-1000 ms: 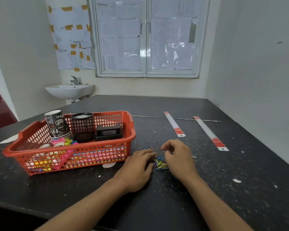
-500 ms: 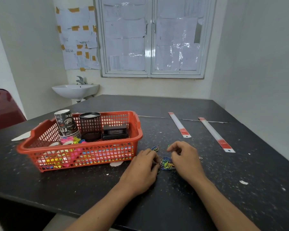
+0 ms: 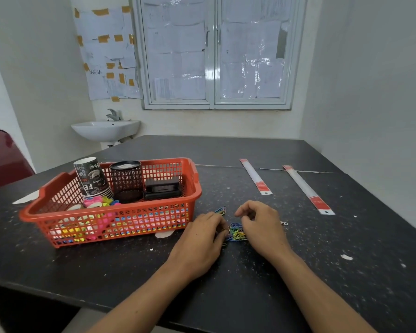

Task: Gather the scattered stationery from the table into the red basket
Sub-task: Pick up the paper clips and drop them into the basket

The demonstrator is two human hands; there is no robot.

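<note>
the left hand point(image 3: 202, 239) and the right hand point(image 3: 262, 227) are lying knuckles-up on either side of a small heap of coloured paper clips point(image 3: 237, 233), fingers curling down at its edges; whether either is actually pinching a clip i cannot tell. a few more clips point(image 3: 221, 210) are lying just beyond the left fingertips. the red basket point(image 3: 190, 188) is sitting just left of the hands, holding a leaning stack of paper cups point(image 3: 91, 176), a black mesh pen holder point(image 3: 126, 181), a black boxy item point(image 3: 162, 187) and neon tape rolls point(image 3: 99, 203). two packaged rulers point(image 3: 256, 176) are lying farther back on the speckled black table point(image 3: 250, 296). a white sink point(image 3: 106, 129) and a paper-covered window point(image 3: 214, 51) are showing behind.
</note>
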